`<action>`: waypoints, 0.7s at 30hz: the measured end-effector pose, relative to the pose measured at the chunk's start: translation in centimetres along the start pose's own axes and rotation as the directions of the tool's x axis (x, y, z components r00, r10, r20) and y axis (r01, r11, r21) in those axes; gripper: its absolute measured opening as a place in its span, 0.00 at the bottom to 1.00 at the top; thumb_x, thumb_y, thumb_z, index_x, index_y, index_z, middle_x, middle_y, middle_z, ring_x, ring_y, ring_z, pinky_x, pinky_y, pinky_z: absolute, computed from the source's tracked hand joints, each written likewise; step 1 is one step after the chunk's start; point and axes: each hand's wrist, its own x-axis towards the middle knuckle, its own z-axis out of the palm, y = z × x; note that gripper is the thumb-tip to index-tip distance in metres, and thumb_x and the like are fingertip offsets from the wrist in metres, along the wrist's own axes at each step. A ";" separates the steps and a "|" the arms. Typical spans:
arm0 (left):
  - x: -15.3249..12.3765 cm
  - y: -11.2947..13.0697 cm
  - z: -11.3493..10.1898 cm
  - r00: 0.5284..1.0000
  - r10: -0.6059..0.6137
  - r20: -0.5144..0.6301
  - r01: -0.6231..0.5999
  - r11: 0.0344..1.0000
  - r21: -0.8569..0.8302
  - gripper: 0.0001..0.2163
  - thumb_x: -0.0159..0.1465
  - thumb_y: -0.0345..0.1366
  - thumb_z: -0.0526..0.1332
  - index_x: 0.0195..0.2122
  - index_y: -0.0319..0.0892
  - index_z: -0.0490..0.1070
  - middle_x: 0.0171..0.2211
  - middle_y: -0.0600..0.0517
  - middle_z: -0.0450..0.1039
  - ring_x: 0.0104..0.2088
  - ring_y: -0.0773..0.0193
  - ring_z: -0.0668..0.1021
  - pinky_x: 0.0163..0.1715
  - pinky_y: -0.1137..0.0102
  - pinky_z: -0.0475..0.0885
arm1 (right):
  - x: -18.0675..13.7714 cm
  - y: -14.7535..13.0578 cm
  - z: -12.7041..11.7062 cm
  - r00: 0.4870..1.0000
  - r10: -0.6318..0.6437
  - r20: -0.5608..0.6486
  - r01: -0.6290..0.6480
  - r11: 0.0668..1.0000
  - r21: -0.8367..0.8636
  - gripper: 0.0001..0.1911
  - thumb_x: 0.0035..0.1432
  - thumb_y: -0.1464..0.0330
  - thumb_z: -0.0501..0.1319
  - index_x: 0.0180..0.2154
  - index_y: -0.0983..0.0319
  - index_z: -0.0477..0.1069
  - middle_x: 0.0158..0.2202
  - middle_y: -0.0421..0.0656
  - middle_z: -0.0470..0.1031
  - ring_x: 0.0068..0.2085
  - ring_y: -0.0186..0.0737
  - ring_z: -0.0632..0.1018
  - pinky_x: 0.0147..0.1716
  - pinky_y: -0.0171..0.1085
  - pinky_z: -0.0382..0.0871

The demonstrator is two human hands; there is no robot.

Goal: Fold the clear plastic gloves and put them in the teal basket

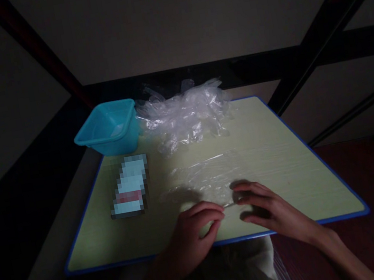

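A thin, clear, crinkled plastic piece (pixel 211 174) lies flat on the table in front of me; whether it is a bag or a glove I cannot tell. At its near edge, my left hand (pixel 198 227) pinches the plastic between thumb and fingertips. My right hand (pixel 265 205) is just to the right, fingers curved and apart, close to the same edge with nothing visibly held. Beyond the flat piece is a loose heap of clear plastic (pixel 189 113), with glove-like finger shapes sticking out.
The pale yellow table (pixel 302 177) has a blue rim. A turquoise plastic basin (pixel 114 136) stands at its far left corner. Nearer on the left lies a pixelated, phone-like flat object (pixel 130 186). A wall and dark bars rise behind the table.
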 end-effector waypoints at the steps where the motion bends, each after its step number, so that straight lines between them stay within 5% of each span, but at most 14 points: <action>1: 0.2 0.1 0.1 1.000 -0.015 -0.017 0.014 1.000 -0.006 0.07 0.57 0.22 0.60 0.32 0.40 0.73 0.32 0.51 0.77 0.32 0.69 0.78 0.35 0.77 0.74 | 0.0 0.0 0.2 1.000 0.014 -0.026 -0.014 1.000 0.006 0.09 0.56 0.66 0.61 0.41 0.59 0.72 0.50 0.48 0.70 0.53 0.46 0.70 0.50 0.47 0.68; 8: 1.7 -1.4 0.7 0.968 -0.217 -0.123 0.222 0.975 0.025 0.10 0.51 0.18 0.60 0.30 0.38 0.73 0.30 0.51 0.77 0.28 0.68 0.78 0.32 0.76 0.73 | 0.5 -0.1 0.7 0.986 0.117 -0.121 -0.111 0.993 0.050 0.06 0.60 0.67 0.56 0.32 0.60 0.70 0.43 0.47 0.70 0.47 0.46 0.72 0.45 0.46 0.69; 13: 3.0 -3.0 1.4 0.909 -0.407 -0.089 0.408 0.913 -0.001 0.12 0.50 0.17 0.60 0.32 0.38 0.72 0.32 0.52 0.77 0.26 0.70 0.76 0.30 0.76 0.72 | 0.7 -0.4 0.4 0.985 0.143 -0.100 -0.136 0.988 0.074 0.06 0.61 0.68 0.56 0.31 0.60 0.68 0.43 0.47 0.70 0.47 0.46 0.72 0.46 0.46 0.68; 21: 4.1 -4.4 2.6 0.881 -0.470 -0.056 0.471 0.882 0.009 0.12 0.51 0.17 0.59 0.33 0.39 0.72 0.30 0.53 0.76 0.27 0.69 0.77 0.29 0.76 0.71 | 0.6 0.0 0.2 0.991 0.117 -0.070 -0.107 0.986 0.128 0.05 0.60 0.69 0.56 0.31 0.60 0.67 0.46 0.47 0.68 0.50 0.44 0.70 0.48 0.45 0.66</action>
